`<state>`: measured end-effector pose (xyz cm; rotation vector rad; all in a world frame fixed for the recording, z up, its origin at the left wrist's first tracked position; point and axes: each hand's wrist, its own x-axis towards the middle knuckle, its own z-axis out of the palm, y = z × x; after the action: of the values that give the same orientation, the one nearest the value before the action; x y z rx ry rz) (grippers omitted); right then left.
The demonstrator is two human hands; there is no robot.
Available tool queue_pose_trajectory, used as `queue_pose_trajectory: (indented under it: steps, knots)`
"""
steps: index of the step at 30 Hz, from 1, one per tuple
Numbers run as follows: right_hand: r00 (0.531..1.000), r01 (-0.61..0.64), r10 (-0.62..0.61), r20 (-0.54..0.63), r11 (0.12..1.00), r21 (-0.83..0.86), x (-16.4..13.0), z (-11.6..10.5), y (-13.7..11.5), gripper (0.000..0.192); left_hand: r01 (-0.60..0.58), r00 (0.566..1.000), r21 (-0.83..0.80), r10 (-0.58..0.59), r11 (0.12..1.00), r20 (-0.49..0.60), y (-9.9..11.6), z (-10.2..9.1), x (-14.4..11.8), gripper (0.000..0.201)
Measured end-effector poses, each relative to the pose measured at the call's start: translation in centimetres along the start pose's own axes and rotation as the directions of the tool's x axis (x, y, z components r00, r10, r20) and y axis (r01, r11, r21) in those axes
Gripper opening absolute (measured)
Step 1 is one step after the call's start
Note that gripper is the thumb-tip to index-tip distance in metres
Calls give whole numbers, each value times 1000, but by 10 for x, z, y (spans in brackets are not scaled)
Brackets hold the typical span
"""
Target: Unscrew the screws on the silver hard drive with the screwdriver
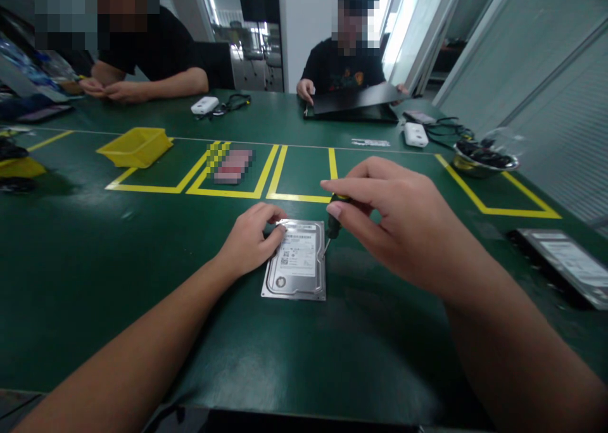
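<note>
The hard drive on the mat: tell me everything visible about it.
The hard drive is a silver metal box lying flat on the green table, white printed label facing up. The left hand rests on its far left corner. The right hand holds a screwdriver with its tip at the right edge.

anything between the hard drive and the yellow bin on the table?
Head view: between hard drive and yellow bin lie bare green table, yellow tape lines, and the left hand on the drive's edge.
</note>
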<state>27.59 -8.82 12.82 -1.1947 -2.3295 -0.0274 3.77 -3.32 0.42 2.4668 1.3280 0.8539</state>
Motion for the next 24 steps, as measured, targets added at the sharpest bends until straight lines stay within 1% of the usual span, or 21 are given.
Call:
queue_pose_trajectory:
  steps: [4, 6, 10, 15, 21, 24]
  knots:
    - [1000, 2, -2, -15, 1000, -12, 1, 1, 0, 20, 38, 999, 3, -38, 999, -11, -3, 1, 0, 19]
    - [999, -1, 0, -42, 999, -39, 1, 3, 0, 19, 57, 998, 0, -57, 998, -8, -4, 2, 0, 20]
    - [996, -23, 13, -87, 992, -121, 0, 13, -2, 32, 61, 998, 3, -61, 998, 6, -4, 2, 0, 19]
    - [991, -27, 4, -134, 985, -173, 0, 22, -5, 36, 55, 998, 22, -55, 998, -14, -6, 3, 0, 17]
    - [997, -73, 66, -44, 982, -173, 2, 15, -6, 31, 91, 996, -17, -91, 996, -15, -8, 4, 1, 20]
    - [997, -68, 62, -49, 988, -141, 1, 12, -4, 28, 102, 995, -40, -103, 994, -15, -9, 5, 1, 20]
